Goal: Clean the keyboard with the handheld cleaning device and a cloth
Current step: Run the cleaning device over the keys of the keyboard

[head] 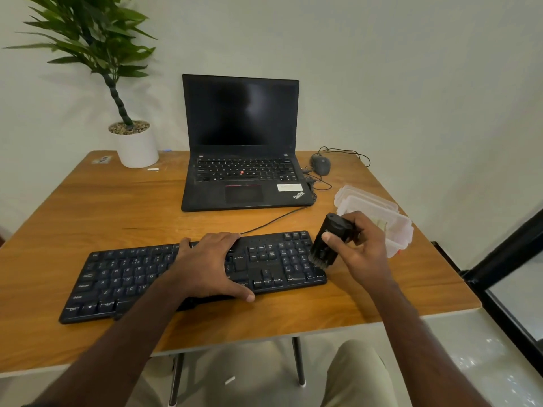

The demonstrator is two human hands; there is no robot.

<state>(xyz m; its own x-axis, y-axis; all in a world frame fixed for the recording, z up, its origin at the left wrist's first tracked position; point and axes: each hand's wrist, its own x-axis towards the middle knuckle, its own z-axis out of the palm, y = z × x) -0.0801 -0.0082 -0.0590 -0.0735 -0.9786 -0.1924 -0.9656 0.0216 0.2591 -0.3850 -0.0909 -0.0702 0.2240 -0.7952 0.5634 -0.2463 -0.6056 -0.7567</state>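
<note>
A black wired keyboard (123, 277) lies across the front of the wooden table (132, 207). My left hand (210, 264) lies over its middle, fingers at the far edge and thumb at the near edge. My right hand (360, 248) grips a black handheld cleaning device (330, 240) with a brush head pointing down. The brush touches the keyboard's right end, at the number pad. No cloth is in view.
An open black laptop (241, 142) stands behind the keyboard. A grey mouse (321, 163) with a cable lies to its right. A clear plastic box (379, 212) sits near the right edge. A potted plant (136, 145) stands at the back left.
</note>
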